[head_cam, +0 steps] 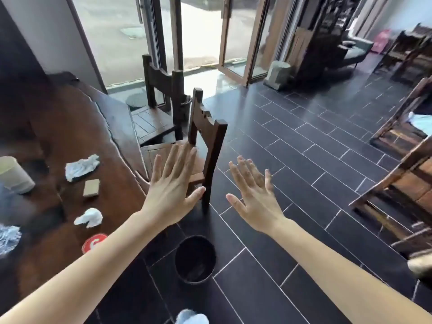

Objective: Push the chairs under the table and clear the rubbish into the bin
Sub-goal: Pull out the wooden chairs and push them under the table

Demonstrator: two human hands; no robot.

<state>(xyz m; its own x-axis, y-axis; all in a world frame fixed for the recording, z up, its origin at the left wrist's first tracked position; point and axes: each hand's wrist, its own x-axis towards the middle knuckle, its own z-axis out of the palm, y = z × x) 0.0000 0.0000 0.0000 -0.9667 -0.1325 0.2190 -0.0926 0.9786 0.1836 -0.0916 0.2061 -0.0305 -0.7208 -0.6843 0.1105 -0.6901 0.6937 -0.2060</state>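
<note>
chairs first: the nearer chair (205,146) stands on the dark tiled floor (304,160) at the edge of the tabletop (70,127), its seat only partly under the edge and its back toward me. a second chair (161,101) stands beyond it, nearer the glass doors (198,31). my left hand (173,183) is spread flat, fingers apart, in front of the nearer chair's seat and holds nothing; i cannot tell whether it touches the wood. my right hand (254,195) is likewise open and empty, out over the floor just beside the chair. on the tabletop lie two crumpled tissues (81,167) (90,217), a small cardboard piece (91,187), a red round lid (93,242) and a scrunched wrapper (8,237). the black bin (195,260) stands on the floor below my arms.
</note>
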